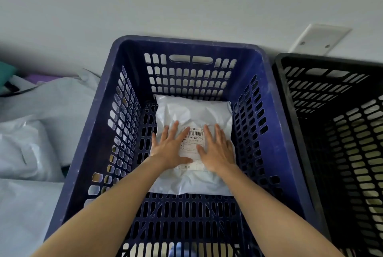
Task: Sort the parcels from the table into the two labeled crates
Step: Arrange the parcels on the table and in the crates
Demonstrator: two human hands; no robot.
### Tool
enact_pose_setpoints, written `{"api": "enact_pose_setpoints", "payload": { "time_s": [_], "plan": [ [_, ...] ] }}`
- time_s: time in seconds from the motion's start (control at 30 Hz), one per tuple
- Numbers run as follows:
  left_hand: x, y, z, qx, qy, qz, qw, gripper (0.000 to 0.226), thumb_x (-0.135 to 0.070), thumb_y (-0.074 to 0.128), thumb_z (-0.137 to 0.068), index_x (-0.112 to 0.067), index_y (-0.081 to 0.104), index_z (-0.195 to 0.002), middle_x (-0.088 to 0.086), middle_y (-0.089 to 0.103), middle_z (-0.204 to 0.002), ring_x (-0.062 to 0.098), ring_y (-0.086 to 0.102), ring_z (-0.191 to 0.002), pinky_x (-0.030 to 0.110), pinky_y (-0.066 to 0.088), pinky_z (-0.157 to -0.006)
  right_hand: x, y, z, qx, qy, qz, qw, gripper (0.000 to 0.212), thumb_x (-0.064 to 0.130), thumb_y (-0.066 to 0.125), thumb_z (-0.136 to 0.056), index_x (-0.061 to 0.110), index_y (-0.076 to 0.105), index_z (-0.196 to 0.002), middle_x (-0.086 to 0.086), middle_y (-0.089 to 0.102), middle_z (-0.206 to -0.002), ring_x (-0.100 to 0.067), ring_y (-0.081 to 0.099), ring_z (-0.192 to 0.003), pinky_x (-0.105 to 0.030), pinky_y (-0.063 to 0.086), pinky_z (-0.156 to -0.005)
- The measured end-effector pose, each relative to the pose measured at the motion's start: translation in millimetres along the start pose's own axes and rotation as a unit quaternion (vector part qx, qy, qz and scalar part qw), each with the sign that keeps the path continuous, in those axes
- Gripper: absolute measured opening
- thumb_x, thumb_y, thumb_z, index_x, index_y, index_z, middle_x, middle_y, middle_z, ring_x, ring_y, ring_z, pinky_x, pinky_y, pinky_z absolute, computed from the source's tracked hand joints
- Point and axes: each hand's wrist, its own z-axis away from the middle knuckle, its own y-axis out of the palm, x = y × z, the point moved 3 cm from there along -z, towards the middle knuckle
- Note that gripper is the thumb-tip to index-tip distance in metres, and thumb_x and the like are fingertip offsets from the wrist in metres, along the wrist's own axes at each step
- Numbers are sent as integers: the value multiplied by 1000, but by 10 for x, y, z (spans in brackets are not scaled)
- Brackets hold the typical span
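Observation:
A blue slotted crate (pixel 186 47) fills the middle of the view. On its floor lies a pale grey plastic parcel (pixel 192 111) with a white barcode label facing up. My left hand (pixel 170 149) lies flat on the parcel's left part, fingers straight and spread. My right hand (pixel 217 149) lies flat on its right part in the same way. Both hands press down on the parcel, one on each side of the label. A black slotted crate (pixel 331 64) stands right beside the blue one, on its right; I see nothing inside it.
Several pale grey and white plastic parcels (pixel 31 142) lie heaped to the left of the blue crate. A purple item and a teal item (pixel 6 72) show at the far left. A white wall plate (pixel 319 39) sits behind the crates.

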Motion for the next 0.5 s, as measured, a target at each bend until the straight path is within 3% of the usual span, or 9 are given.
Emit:
{"api": "enact_pose_setpoints", "payload": {
  "time_s": [0.2, 0.33, 0.5],
  "plan": [
    [-35, -115, 75, 13, -9, 10, 1000, 106, -53, 71, -77, -45, -6, -150, -6, -23, -158, 32, -8, -148, 67, 3, -113, 63, -137, 53, -42, 20, 9, 999, 70, 46, 44, -98, 27, 5, -154, -14, -2, -162, -32, 9, -149, -50, 19, -118],
    [-50, -280, 185, 18, -8, 46, 999, 97, -36, 68, -86, -43, -3, -151, -4, -16, -160, 34, -1, -148, 63, 5, -114, 49, -254, 116, -41, 47, -11, 998, 69, 45, 41, -100, 20, 8, -155, -16, 1, -162, -32, 11, -148, -49, 23, -118],
    [-85, -677, 365, -23, 10, 54, 998, 87, -30, 64, -91, -35, 3, -154, 4, -3, -162, 31, 8, -148, 55, 21, -116, 176, -512, 136, -57, 24, -38, 997, 65, 42, 37, -102, 17, 9, -154, -14, 1, -162, -31, 16, -147, -48, 33, -112]
  ]
}}
